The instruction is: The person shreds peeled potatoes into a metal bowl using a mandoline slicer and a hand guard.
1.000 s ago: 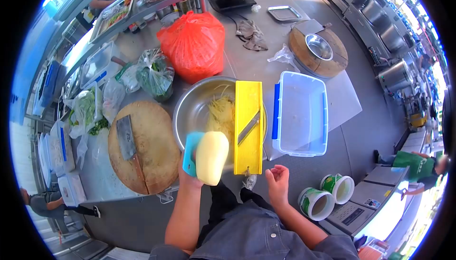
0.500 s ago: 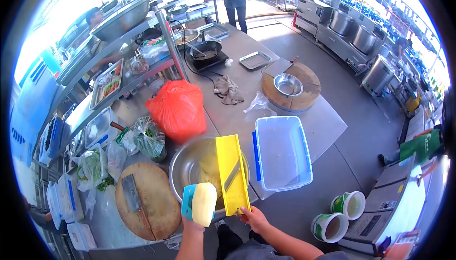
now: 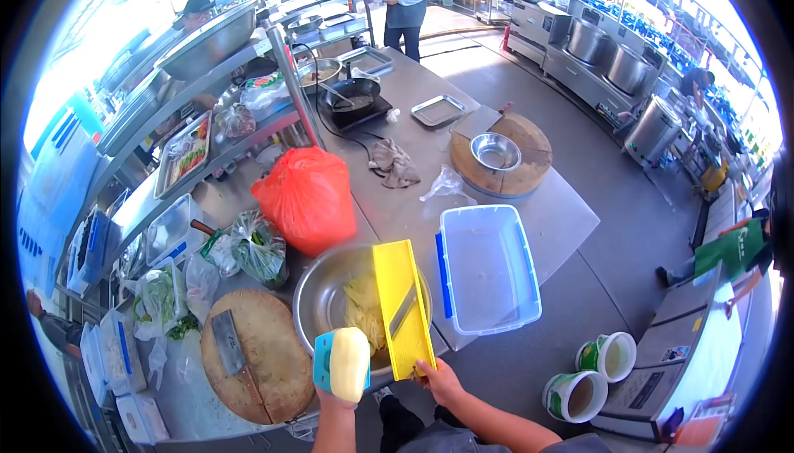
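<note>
A peeled pale-yellow vegetable (image 3: pixel 350 364) and a blue holder (image 3: pixel 323 362) behind it are in my left hand (image 3: pixel 334 400), whose fingers are mostly hidden. My right hand (image 3: pixel 440 382) grips the lower end of a yellow slicer (image 3: pixel 400 304), which has a slanted metal blade. The slicer lies across the right side of a steel bowl (image 3: pixel 318 283). Pale shreds (image 3: pixel 361 308) rest in the bowl, left of the slicer. The vegetable is over the bowl's near-left rim, beside the slicer.
A cleaver (image 3: pixel 229 342) lies on a round board (image 3: pixel 277 345) at left. A red bag (image 3: pixel 306 201) stands behind the bowl, a clear box (image 3: pixel 490 267) at right. Farther back are a second board (image 3: pixel 533 151) with a small bowl and a standing person (image 3: pixel 404 6).
My right hand, empty a second ago, has taken hold of the slicer's near end. The view has tilted up, showing more of the background. The vegetable stays in my left hand.
</note>
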Motion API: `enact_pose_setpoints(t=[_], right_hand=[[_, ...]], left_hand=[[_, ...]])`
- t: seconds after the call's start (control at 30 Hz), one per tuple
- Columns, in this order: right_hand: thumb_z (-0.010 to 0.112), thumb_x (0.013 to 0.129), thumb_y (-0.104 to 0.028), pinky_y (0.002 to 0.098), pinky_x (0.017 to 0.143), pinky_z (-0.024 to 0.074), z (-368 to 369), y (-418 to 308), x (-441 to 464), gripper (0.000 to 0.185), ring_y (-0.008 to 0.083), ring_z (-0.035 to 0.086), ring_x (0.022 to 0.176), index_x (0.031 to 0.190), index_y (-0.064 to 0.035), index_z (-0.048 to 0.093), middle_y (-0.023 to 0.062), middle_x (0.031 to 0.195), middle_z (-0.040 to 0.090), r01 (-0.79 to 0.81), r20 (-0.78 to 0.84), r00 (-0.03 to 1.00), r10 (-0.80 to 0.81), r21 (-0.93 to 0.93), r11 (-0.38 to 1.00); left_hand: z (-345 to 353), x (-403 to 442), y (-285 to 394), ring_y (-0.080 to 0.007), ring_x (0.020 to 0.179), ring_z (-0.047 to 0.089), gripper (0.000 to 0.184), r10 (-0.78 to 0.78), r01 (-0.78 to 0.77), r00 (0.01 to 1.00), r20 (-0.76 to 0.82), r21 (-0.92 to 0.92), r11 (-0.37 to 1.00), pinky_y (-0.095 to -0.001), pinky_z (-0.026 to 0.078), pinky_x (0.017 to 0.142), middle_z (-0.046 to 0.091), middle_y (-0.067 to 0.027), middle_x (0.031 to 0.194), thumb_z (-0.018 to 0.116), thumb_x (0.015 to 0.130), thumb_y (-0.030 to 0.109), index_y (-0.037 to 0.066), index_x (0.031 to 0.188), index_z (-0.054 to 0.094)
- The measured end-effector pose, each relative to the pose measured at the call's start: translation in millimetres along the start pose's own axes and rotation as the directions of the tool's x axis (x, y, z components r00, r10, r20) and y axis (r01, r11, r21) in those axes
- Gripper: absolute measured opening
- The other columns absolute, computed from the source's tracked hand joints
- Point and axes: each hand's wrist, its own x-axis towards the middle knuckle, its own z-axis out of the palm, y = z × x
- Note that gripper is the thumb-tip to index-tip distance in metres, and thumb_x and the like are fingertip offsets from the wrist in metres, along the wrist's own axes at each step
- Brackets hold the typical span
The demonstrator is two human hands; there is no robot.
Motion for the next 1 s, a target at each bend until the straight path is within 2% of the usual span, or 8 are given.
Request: enact_pose_setpoints(t=[0.03, 0.1, 0.13, 0.2, 0.33, 0.4, 0.6, 1.0], right_hand=[[0.065, 0.098, -0.027, 0.0275, 0.069, 0.0459, 0.4, 0.7, -0.3, 0.024, 0.0117, 0.056, 0.073, 0.107, -0.0051, 0.062, 0.0022, 0.09, 0.065, -0.001, -0.002, 1.0, 0.001, 0.0, 1.0], [0.066, 0.098, -0.027, 0.0278, 0.07, 0.0461, 1.5, 1.4, 0.6, 0.025, 0.0115, 0.057, 0.076, 0.109, -0.0049, 0.062, 0.0023, 0.093, 0.064, -0.01, -0.025, 1.0, 0.011, 0.023, 1.0], [0.066, 0.098, -0.027, 0.0278, 0.07, 0.0461, 1.9, 1.7, 1.0, 0.025, 0.0115, 0.057, 0.076, 0.109, -0.0049, 0.062, 0.0023, 0.093, 0.064, -0.01, -0.026, 1.0, 0.01, 0.024, 1.0], [0.065, 0.098, -0.028, 0.0287, 0.075, 0.0481, 2.3, 1.8, 1.8, 0.027, 0.0116, 0.058, 0.081, 0.112, -0.0046, 0.062, 0.0026, 0.096, 0.065, -0.007, -0.026, 1.0, 0.008, 0.027, 1.0], [0.065, 0.099, -0.028, 0.0294, 0.077, 0.0502, 4.1, -1.7, -1.6, 0.027, 0.0124, 0.06, 0.084, 0.113, -0.0047, 0.062, 0.0029, 0.098, 0.065, -0.015, -0.018, 1.0, 0.016, 0.046, 0.999], [0.064, 0.099, -0.028, 0.0297, 0.078, 0.0514, 4.2, -2.8, -1.8, 0.027, 0.0131, 0.062, 0.085, 0.114, -0.0049, 0.062, 0.0032, 0.099, 0.065, -0.018, -0.006, 1.0, 0.018, 0.065, 0.998], [0.062, 0.1, -0.025, 0.031, 0.08, 0.053, -2.5, 1.4, 3.8, 0.028, 0.0154, 0.063, 0.091, 0.119, -0.0047, 0.059, 0.005, 0.105, 0.065, -0.06, 0.035, 0.998, 0.058, 0.061, 0.996], [0.061, 0.101, -0.024, 0.0318, 0.08, 0.0528, 2.3, -7.0, -2.5, 0.027, 0.0158, 0.063, 0.092, 0.119, -0.0036, 0.059, 0.0055, 0.105, 0.065, -0.065, 0.032, 0.998, 0.063, 0.08, 0.995]], left_hand=[[0.9, -0.8, -1.1, -0.0321, 0.102, 0.067, 0.031, -0.001, 0.001, 1.0, -0.001, 0.0, 1.0, -0.0453, 0.056, 0.092, 0.069, -0.0151, 0.116, 0.051, 0.102, 0.029, 0.005, 0.119, 0.062], [8.8, -1.9, -3.1, -0.0248, 0.091, 0.07, 0.033, 0.041, -0.034, 0.995, -0.089, 0.081, 0.996, -0.0354, 0.059, 0.073, 0.07, -0.0112, 0.109, 0.054, 0.1, 0.031, 0.007, 0.121, 0.062], [4.5, -1.4, -2.9, -0.0248, 0.091, 0.07, 0.033, 0.039, -0.032, 0.995, -0.088, 0.082, 0.996, -0.0354, 0.059, 0.073, 0.07, -0.0112, 0.109, 0.054, 0.1, 0.031, 0.007, 0.121, 0.062], [-4.0, 0.1, -2.2, -0.0304, 0.099, 0.068, 0.032, 0.028, -0.023, 0.998, -0.057, 0.081, 0.996, -0.044, 0.058, 0.089, 0.069, -0.0139, 0.114, 0.053, 0.101, 0.031, 0.006, 0.118, 0.063], [-4.7, -0.3, -1.9, -0.0285, 0.096, 0.07, 0.032, -0.016, 0.024, 0.998, -0.061, 0.133, 0.991, -0.0416, 0.06, 0.084, 0.07, -0.0125, 0.113, 0.055, 0.101, 0.032, 0.007, 0.118, 0.063], [-8.8, 2.9, -2.8, -0.0274, 0.093, 0.071, 0.032, -0.068, 0.07, 0.997, -0.026, 0.08, 0.994, -0.0395, 0.061, 0.079, 0.071, -0.0118, 0.112, 0.055, 0.1, 0.033, 0.007, 0.118, 0.064], [-13.6, 7.9, -6.1, -0.028, 0.094, 0.071, 0.033, -0.08, 0.081, 0.996, -0.027, 0.047, 0.996, -0.0404, 0.062, 0.077, 0.071, -0.0121, 0.112, 0.055, 0.1, 0.034, 0.008, 0.118, 0.064], [-8.8, 11.1, -6.6, -0.0281, 0.095, 0.071, 0.033, -0.059, 0.06, 0.998, -0.01, 0.09, 0.994, -0.0405, 0.062, 0.078, 0.07, -0.0119, 0.113, 0.054, 0.101, 0.033, 0.008, 0.118, 0.064]])
